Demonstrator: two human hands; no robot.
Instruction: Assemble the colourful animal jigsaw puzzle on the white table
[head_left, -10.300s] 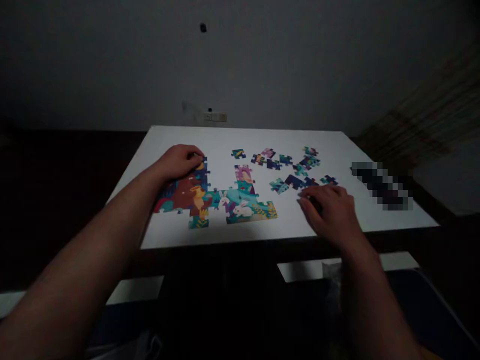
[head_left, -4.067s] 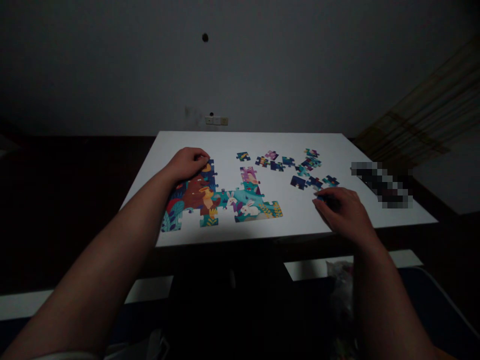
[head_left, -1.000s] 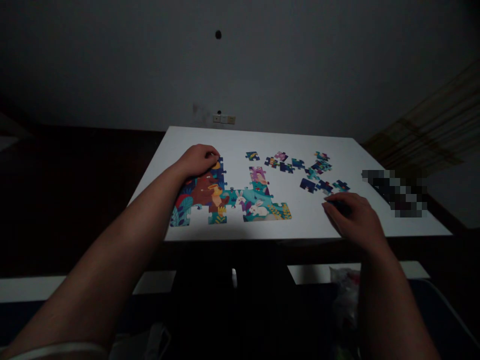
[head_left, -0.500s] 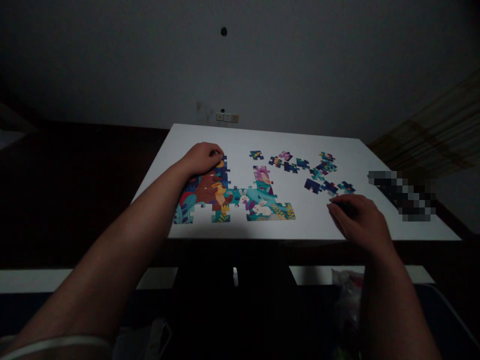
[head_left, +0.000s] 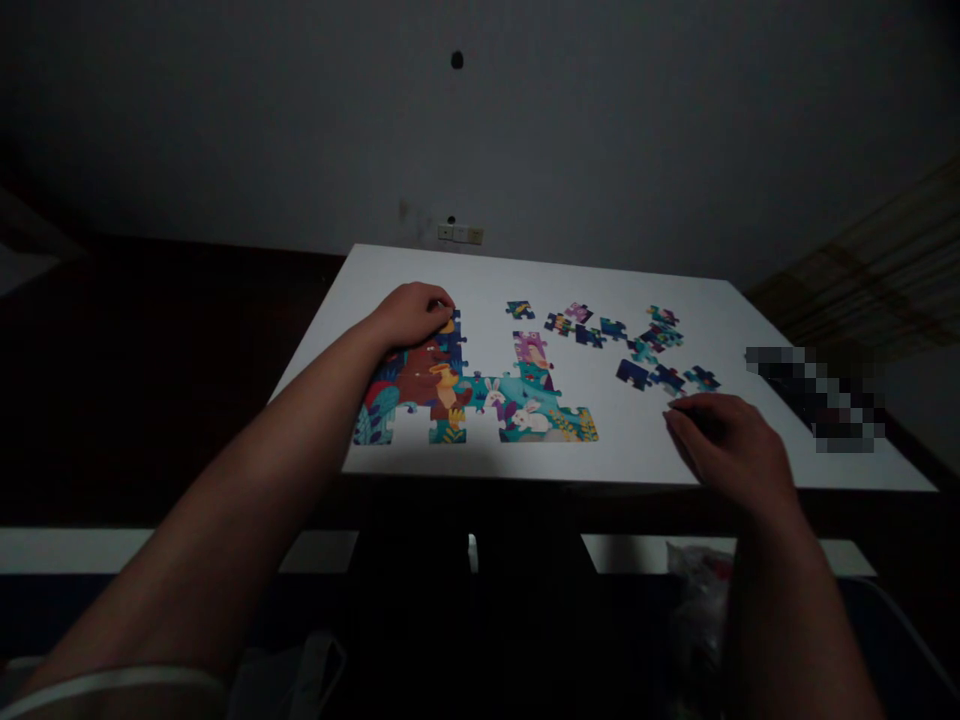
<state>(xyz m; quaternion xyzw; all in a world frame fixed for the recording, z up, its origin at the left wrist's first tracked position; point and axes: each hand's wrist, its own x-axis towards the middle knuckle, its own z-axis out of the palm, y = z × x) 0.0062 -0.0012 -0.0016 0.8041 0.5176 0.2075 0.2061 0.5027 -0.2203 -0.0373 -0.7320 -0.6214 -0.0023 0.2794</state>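
Note:
A partly joined jigsaw puzzle (head_left: 442, 385) lies on the white table, with a bear, white rabbits and plants on it. My left hand (head_left: 412, 312) rests over its upper left part. Its fingers are curled, and thumb and forefinger close at the edge of a dark blue puzzle piece with a yellow patch (head_left: 448, 326). On the right, my right hand (head_left: 727, 440) is low over the table near its front edge, just in front of several loose puzzle pieces (head_left: 666, 379). Its thumb and forefinger are nearly together; whatever may be between them is hidden.
More loose pieces (head_left: 589, 336) lie scattered behind, with a single piece (head_left: 519, 310) nearer the puzzle. A blurred-out dark object (head_left: 817, 400) lies at the table's right side. A clear plastic bag (head_left: 697, 590) is below the table edge. Behind stands a wall with sockets (head_left: 460, 234).
The whole view has shifted slightly, so the table and puzzle appear a little further right. Both hands keep nearly the same place and pose; no piece has visibly moved.

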